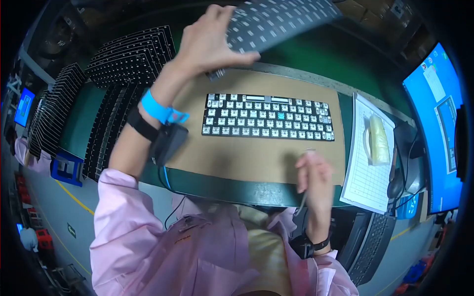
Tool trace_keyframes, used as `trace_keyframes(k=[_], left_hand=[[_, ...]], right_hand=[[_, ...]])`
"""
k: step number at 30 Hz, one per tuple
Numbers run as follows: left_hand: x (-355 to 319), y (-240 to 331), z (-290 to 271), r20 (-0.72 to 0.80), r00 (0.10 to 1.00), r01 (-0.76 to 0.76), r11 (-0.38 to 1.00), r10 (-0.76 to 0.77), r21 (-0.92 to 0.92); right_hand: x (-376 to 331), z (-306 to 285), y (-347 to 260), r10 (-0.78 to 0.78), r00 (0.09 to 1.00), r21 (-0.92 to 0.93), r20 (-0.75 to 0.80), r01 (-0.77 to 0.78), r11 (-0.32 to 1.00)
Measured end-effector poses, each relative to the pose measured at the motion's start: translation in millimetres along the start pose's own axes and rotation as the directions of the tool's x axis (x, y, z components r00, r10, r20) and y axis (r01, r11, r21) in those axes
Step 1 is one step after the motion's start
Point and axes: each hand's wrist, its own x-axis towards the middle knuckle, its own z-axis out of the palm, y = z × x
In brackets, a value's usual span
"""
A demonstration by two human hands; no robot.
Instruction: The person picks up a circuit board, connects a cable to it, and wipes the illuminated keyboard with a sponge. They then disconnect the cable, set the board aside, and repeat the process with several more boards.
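My left hand [207, 44] is raised at the far side of the bench, its fingers wrapped round the edge of a dark keyboard circuit board [281, 22] dotted with pale marks. The board is tilted in the air and partly out of view. Below it, a keyboard assembly [269, 117] with white switches and one teal switch lies flat on a brown cardboard sheet [237, 163]. Over the near right part of the sheet, my right hand [316, 172] is closed on a thin grey cable [302, 203]. A small connector end shows at the fingertips, slightly blurred.
Stacked black boards [126, 61] and a rack of upright boards [57, 113] stand at the left. On the right lie a gridded paper sheet [365, 182] and a yellowish roll [378, 140], beside a lit monitor [437, 128]. A black keyboard [375, 241] sits lower right.
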Motion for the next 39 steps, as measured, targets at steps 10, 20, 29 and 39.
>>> trace_keyframes(k=[10, 20, 29, 39], left_hand=[[55, -70, 129, 0.37, 0.656, 0.704, 0.71, -0.658, 0.012], [58, -37, 64, 0.003, 0.968, 0.243, 0.938, -0.25, -0.247], [-113, -219, -90, -0.137, 0.991, 0.027, 0.981, -0.001, 0.192], [-153, -219, -50, 0.103, 0.992, -0.117, 0.789, 0.069, 0.604]], right_hand=[[-1, -20, 40, -0.308, 0.921, -0.253, -0.237, 0.247, 0.935], [4, -30, 45, -0.189, 0.978, -0.122, -0.084, 0.178, 0.976], [0, -28, 38, -0.209, 0.974, -0.148, -0.087, 0.195, 0.969], [4, -29, 45, -0.216, 0.972, -0.169, -0.095, 0.198, 0.966]])
